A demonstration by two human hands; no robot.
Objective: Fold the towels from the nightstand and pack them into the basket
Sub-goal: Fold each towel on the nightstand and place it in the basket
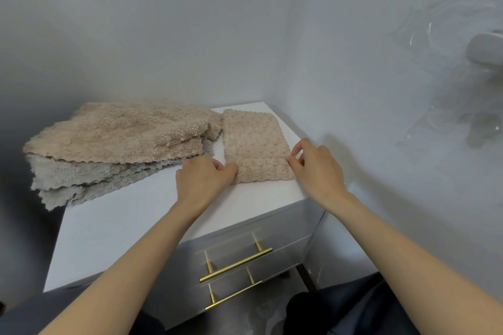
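Left hand (202, 175) and right hand (315, 168) each pinch a near corner of the folded towel (254, 141) between them on the table (109, 226). The towel pile (114, 144) lies left of them.

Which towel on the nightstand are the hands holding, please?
The narrow folded beige towel at the right: left hand and right hand grip its near corners; the pile lies untouched.

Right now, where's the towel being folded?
Head view: the narrow towel lies on the nightstand top's right side, just right of the towel stack; the left hand and right hand pinch its near corners.
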